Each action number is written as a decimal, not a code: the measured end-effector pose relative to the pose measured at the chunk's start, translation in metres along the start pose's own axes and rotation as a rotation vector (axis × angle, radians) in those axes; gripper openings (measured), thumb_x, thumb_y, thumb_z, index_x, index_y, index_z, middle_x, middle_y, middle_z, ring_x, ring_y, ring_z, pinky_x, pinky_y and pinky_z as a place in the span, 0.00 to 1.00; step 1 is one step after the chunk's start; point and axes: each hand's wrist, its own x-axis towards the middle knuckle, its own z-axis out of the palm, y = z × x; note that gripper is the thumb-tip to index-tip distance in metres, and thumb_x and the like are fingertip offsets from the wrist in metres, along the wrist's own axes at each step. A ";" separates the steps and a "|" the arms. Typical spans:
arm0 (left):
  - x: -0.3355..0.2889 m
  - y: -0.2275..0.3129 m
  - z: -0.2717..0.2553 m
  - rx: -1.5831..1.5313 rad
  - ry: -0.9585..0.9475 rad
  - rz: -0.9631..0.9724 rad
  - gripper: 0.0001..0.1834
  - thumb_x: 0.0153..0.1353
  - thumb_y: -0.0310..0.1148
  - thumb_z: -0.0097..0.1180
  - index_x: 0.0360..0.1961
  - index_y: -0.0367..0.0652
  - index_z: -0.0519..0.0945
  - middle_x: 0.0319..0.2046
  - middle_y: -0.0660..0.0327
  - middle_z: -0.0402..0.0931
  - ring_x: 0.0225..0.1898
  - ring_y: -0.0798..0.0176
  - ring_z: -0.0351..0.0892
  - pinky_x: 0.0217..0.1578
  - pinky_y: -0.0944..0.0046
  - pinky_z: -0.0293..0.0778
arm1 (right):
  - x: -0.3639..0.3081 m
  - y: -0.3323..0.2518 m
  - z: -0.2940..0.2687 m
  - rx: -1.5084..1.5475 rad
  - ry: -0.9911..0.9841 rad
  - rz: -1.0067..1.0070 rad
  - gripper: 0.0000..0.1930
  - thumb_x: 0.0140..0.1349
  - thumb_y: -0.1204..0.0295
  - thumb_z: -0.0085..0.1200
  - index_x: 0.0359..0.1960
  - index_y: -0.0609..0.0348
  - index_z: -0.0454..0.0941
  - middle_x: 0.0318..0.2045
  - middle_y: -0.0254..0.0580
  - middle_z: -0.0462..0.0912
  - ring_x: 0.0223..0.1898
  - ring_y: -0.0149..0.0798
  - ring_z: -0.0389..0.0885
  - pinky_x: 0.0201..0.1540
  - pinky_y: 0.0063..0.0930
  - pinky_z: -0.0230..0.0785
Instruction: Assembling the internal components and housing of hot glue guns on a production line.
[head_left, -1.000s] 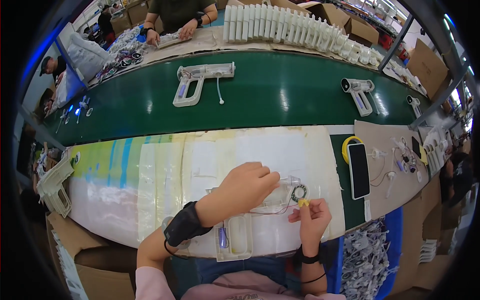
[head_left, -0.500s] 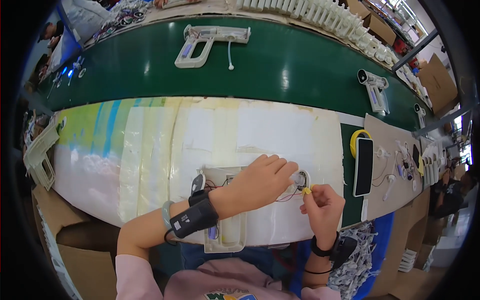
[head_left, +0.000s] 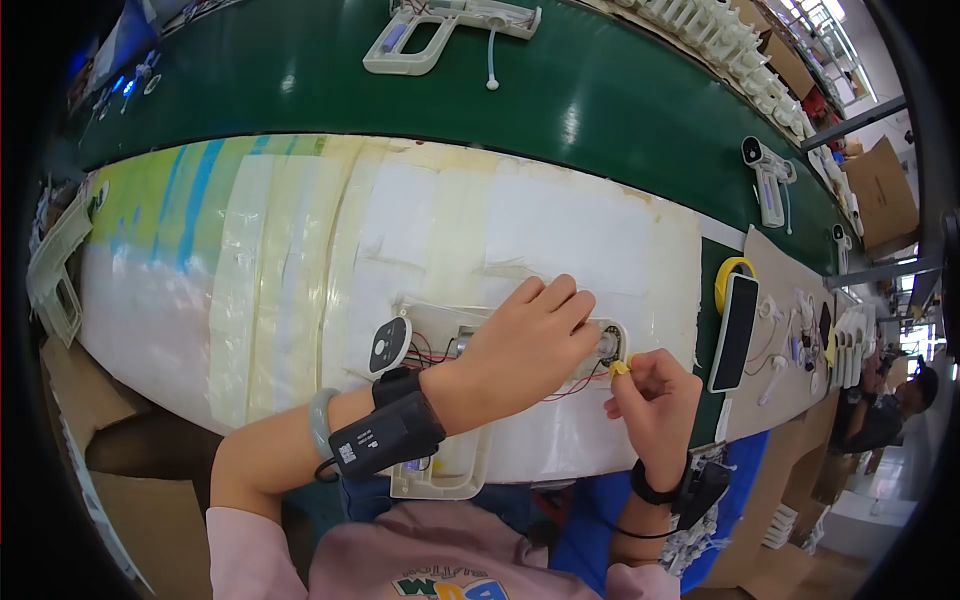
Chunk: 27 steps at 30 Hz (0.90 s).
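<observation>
A cream gun-shaped housing half [head_left: 475, 470] lies on the board in front of me, its inside facing up. My left hand [head_left: 525, 350] arches over its barrel with curled fingers. The fingertips reach a clear round part [head_left: 607, 345] at the barrel's right end, but their grip is hidden. My right hand [head_left: 655, 405] pinches a small yellow piece [head_left: 620, 368], perhaps tape, at the rim of that end. Red wires [head_left: 575, 390] trail out below the barrel. At the other end sit a white oval panel [head_left: 390, 345] with a black edge and a metal cylinder [head_left: 463, 342], partly covered.
A phone [head_left: 734, 332] and a yellow tape roll [head_left: 735, 275] lie to the right. Across the green belt [head_left: 300, 95] rest another wired gun-shaped half [head_left: 405, 55] and a white unit [head_left: 768, 180]. A blue bin [head_left: 745, 490] stands below right; an empty housing frame [head_left: 58, 265] is left.
The view has shifted, so the far belt sits higher in it. The right hand still pinches the yellow piece at the barrel end. The left hand stays over the barrel, its fingers slightly more raised.
</observation>
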 end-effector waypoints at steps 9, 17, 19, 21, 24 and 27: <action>0.001 0.003 -0.005 0.103 -0.057 0.006 0.09 0.52 0.31 0.59 0.34 0.40 0.78 0.36 0.60 0.71 0.43 0.59 0.71 0.43 0.61 0.69 | 0.016 -0.009 -0.006 -0.271 -0.005 -0.117 0.05 0.59 0.84 0.57 0.37 0.69 0.76 0.28 0.39 0.83 0.25 0.25 0.81 0.27 0.17 0.74; 0.000 0.006 -0.004 0.145 0.017 0.061 0.11 0.48 0.31 0.58 0.34 0.39 0.77 0.35 0.60 0.71 0.43 0.59 0.71 0.44 0.61 0.70 | 0.018 -0.007 -0.018 -0.208 -0.041 -0.265 0.07 0.59 0.87 0.57 0.39 0.72 0.77 0.31 0.40 0.82 0.28 0.26 0.81 0.32 0.18 0.75; 0.000 0.005 -0.003 0.149 -0.006 0.048 0.11 0.48 0.31 0.58 0.34 0.39 0.77 0.35 0.60 0.71 0.43 0.59 0.71 0.44 0.61 0.70 | 0.021 -0.005 -0.019 -0.223 -0.059 -0.263 0.07 0.59 0.87 0.57 0.39 0.72 0.77 0.31 0.40 0.81 0.28 0.26 0.81 0.32 0.18 0.75; 0.002 0.005 -0.001 0.148 -0.027 0.036 0.11 0.48 0.31 0.58 0.34 0.39 0.77 0.35 0.60 0.71 0.43 0.59 0.71 0.44 0.61 0.70 | 0.024 -0.003 -0.020 -0.242 -0.076 -0.261 0.07 0.59 0.87 0.57 0.39 0.72 0.77 0.31 0.39 0.81 0.28 0.26 0.81 0.32 0.18 0.75; 0.004 0.006 0.000 0.161 -0.033 0.033 0.11 0.48 0.31 0.58 0.33 0.38 0.77 0.35 0.60 0.71 0.43 0.59 0.71 0.43 0.62 0.70 | 0.028 -0.003 -0.019 -0.180 -0.054 -0.231 0.08 0.56 0.85 0.60 0.37 0.71 0.78 0.27 0.41 0.82 0.26 0.28 0.83 0.31 0.19 0.74; 0.003 0.006 -0.003 0.125 -0.061 0.015 0.11 0.48 0.31 0.57 0.33 0.38 0.77 0.36 0.59 0.71 0.44 0.58 0.71 0.43 0.61 0.70 | 0.028 -0.005 -0.013 -0.210 -0.055 -0.258 0.08 0.56 0.86 0.60 0.38 0.71 0.78 0.26 0.40 0.81 0.26 0.27 0.83 0.31 0.19 0.74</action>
